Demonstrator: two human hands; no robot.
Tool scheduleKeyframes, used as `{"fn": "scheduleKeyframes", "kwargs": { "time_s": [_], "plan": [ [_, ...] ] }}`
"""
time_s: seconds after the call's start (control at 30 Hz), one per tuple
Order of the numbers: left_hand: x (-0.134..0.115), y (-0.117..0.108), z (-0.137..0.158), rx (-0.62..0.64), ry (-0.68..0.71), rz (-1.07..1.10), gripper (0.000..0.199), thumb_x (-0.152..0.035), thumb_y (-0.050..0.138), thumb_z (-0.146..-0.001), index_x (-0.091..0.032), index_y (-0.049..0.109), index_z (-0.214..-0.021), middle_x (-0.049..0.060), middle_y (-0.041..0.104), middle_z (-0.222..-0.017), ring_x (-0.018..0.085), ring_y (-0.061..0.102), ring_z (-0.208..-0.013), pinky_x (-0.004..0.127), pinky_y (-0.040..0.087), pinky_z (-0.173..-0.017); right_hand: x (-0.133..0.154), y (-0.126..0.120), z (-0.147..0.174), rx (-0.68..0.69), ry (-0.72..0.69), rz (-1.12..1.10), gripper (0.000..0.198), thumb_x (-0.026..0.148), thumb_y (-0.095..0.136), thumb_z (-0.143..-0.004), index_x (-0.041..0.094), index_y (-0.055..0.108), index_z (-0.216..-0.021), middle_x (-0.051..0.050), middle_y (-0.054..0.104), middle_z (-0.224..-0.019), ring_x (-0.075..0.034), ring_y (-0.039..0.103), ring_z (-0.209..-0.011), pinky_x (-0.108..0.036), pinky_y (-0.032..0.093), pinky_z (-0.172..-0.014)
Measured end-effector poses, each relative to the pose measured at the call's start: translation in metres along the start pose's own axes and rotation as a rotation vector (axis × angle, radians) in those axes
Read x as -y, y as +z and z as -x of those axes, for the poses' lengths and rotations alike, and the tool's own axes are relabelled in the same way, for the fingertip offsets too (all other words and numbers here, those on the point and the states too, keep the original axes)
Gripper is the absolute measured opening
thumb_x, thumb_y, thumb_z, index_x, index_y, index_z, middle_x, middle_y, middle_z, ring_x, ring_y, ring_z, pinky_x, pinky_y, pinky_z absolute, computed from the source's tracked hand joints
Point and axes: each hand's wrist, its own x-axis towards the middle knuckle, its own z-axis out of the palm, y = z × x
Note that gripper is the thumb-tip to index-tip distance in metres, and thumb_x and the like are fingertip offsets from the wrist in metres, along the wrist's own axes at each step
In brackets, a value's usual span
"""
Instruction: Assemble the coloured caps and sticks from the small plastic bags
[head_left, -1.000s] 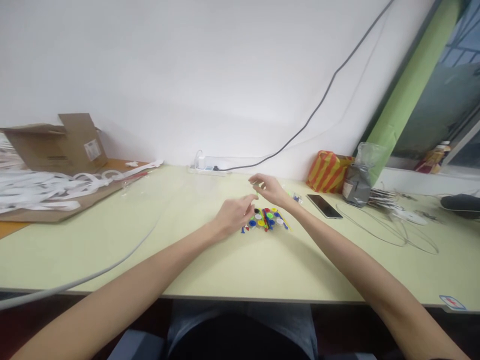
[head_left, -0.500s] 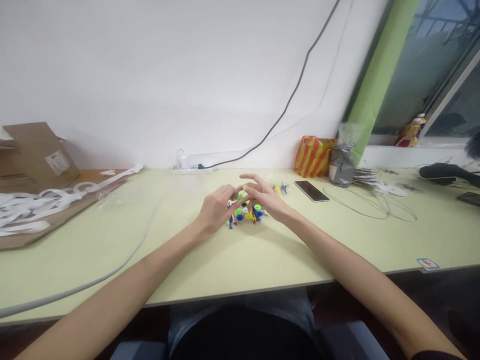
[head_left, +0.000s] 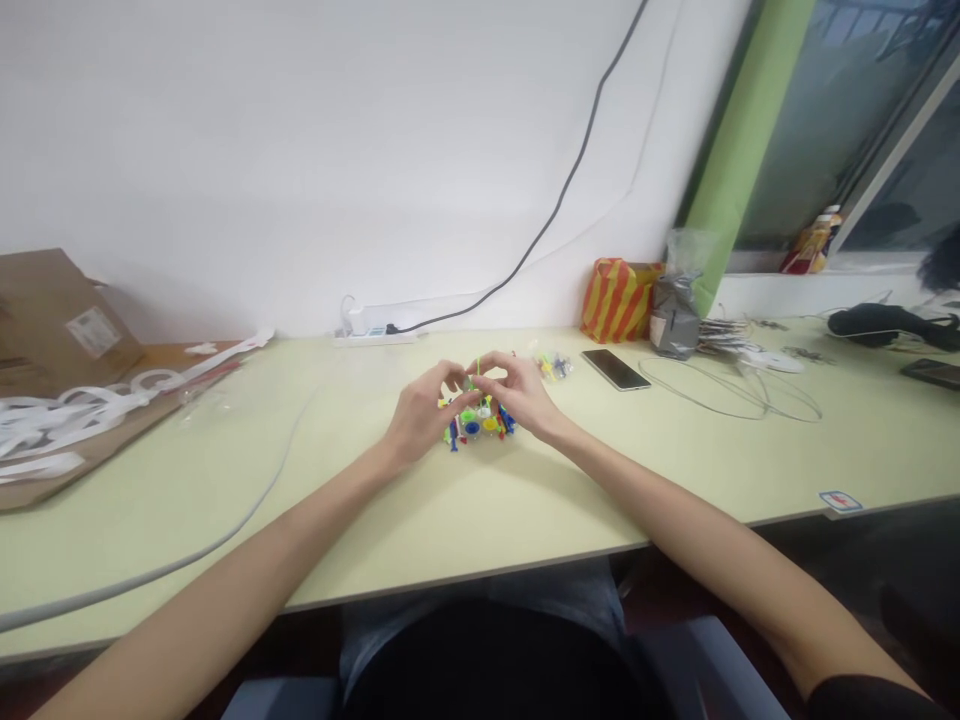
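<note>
My left hand (head_left: 426, 408) comes in from the left, its thumb and fingers pinched round a small bright-green plastic piece (head_left: 478, 372). From the other side my right hand (head_left: 523, 396) closes thumb and forefinger on the same piece. The fingertips of both hands nearly meet there and partly cover it. Just below and behind the hands sits a cluster of small coloured plastic pieces (head_left: 472, 429), blue, yellow, green, red and white, several with round disc-like ends. Whether the held piece is joined to the cluster I cannot tell.
Farther right on the table (head_left: 390, 540) lie a few pieces in clear plastic (head_left: 555, 367), a phone (head_left: 616, 369), a striped bag (head_left: 616, 303) and a thin loose cable. A power strip (head_left: 375, 338) rests by the wall. Cardboard (head_left: 64, 310) with white strips occupies the left.
Both hands stay together, and my right hand's forefinger has curled down from its raised position towards the green piece, which now stands more upright. The view has shifted slightly.
</note>
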Motion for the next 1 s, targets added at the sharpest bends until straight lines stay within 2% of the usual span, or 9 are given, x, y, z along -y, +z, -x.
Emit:
{"fn": "scheduleKeyframes", "kwargs": {
  "time_s": [0.1,0.23,0.37,0.43,0.53,0.67,0.73,0.87,1.0],
  "plan": [
    [-0.001,0.002,-0.001,0.03,-0.024,0.065,0.033,-0.044,0.059,-0.095,-0.022,0.057,-0.119,0.004,0.067,-0.104,0.017,0.062,-0.093,0.029,0.049,-0.077,0.003,-0.005,-0.002,0.018,0.002,-0.03,0.033,0.046,0.074,-0.079,0.019,0.06,-0.092,-0.003,0.063,-0.094,-0.013,0.066,-0.062,-0.02,0.048,-0.041],
    [-0.004,0.003,-0.001,0.101,0.07,0.087,0.024,-0.041,0.052,-0.099,-0.02,0.059,-0.108,0.005,0.065,-0.104,0.017,0.06,-0.097,0.031,0.048,-0.085,0.012,-0.013,-0.003,0.161,0.037,-0.084,0.038,0.048,0.079,-0.075,0.017,0.062,-0.086,-0.002,0.066,-0.08,-0.014,0.065,-0.057,-0.022,0.049,-0.043],
    [-0.013,0.001,0.001,0.031,0.151,0.038,0.019,-0.037,0.056,-0.096,-0.021,0.055,-0.105,0.003,0.063,-0.099,0.016,0.059,-0.091,0.03,0.047,-0.084,0.023,-0.021,-0.002,0.242,0.068,-0.136,0.039,0.049,0.08,-0.076,0.015,0.065,-0.088,0.0,0.067,-0.068,-0.011,0.06,-0.048,-0.021,0.048,-0.045],
    [-0.016,-0.001,0.001,0.034,0.185,-0.045,0.015,-0.035,0.057,-0.094,-0.02,0.054,-0.099,0.001,0.062,-0.091,0.015,0.057,-0.083,0.029,0.046,-0.079,0.025,-0.023,-0.002,0.264,0.088,-0.156,0.039,0.05,0.079,-0.078,0.015,0.065,-0.088,0.0,0.066,-0.066,-0.011,0.06,-0.049,-0.02,0.046,-0.045],
    [-0.019,-0.002,0.002,0.113,0.181,-0.121,0.015,-0.033,0.053,-0.093,-0.021,0.049,-0.085,-0.002,0.057,-0.073,0.013,0.052,-0.063,0.026,0.041,-0.063,0.023,-0.024,-0.002,0.327,0.124,-0.184,0.039,0.05,0.079,-0.079,0.016,0.06,-0.083,0.001,0.064,-0.063,-0.01,0.057,-0.048,-0.017,0.036,-0.04],
    [-0.022,0.0,0.004,0.234,0.162,-0.124,0.016,-0.034,0.048,-0.094,-0.022,0.044,-0.085,-0.003,0.057,-0.069,0.012,0.051,-0.055,0.024,0.037,-0.056,0.023,-0.027,-0.002,0.463,0.216,-0.24,0.041,0.049,0.077,-0.082,0.018,0.05,-0.079,0.003,0.06,-0.062,-0.008,0.054,-0.047,-0.016,0.025,-0.039],
    [-0.023,0.001,0.005,0.224,0.185,-0.131,0.014,-0.033,0.046,-0.094,-0.022,0.043,-0.086,-0.003,0.057,-0.068,0.013,0.05,-0.054,0.024,0.036,-0.055,0.026,-0.029,-0.003,0.502,0.227,-0.271,0.041,0.046,0.077,-0.083,0.018,0.047,-0.079,0.003,0.06,-0.066,-0.009,0.056,-0.05,-0.017,0.027,-0.041],
    [-0.024,0.006,0.005,0.129,0.272,-0.178,0.006,-0.027,0.046,-0.091,-0.022,0.043,-0.091,-0.004,0.055,-0.066,0.012,0.049,-0.05,0.023,0.033,-0.052,0.03,-0.032,-0.002,0.532,0.241,-0.307,0.041,0.044,0.077,-0.084,0.019,0.045,-0.082,0.002,0.06,-0.074,-0.009,0.056,-0.052,-0.018,0.032,-0.044],
    [-0.025,0.007,0.004,0.058,0.38,-0.237,0.007,-0.024,0.047,-0.089,-0.021,0.045,-0.094,-0.004,0.056,-0.066,0.013,0.052,-0.05,0.024,0.033,-0.052,0.028,-0.033,-0.002,0.544,0.23,-0.323,0.041,0.044,0.077,-0.083,0.019,0.046,-0.082,0.003,0.058,-0.072,-0.008,0.053,-0.051,-0.018,0.027,-0.043]
  ]
}}
